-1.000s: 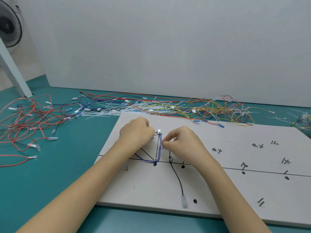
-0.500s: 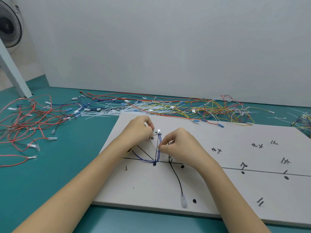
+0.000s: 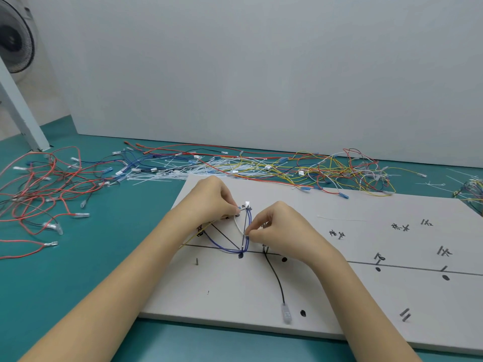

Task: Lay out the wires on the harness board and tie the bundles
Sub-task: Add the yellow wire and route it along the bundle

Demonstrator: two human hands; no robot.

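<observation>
1. My left hand [image 3: 214, 202] pinches one end of a white cable tie [image 3: 238, 226] on the harness board [image 3: 339, 296]
2. My right hand [image 3: 278, 228] pinches its other end against the blue wires [image 3: 248, 231]
3. A black wire [image 3: 274, 275] lies beside them on the board

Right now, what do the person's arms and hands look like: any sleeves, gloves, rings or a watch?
Both forearms are bare from the bottom edge of the frame up to the wrists, with no sleeve in view. The left hand and the right hand wear no gloves. No watch, band, ring or marking shows on either. The nails cannot be made out.
</observation>
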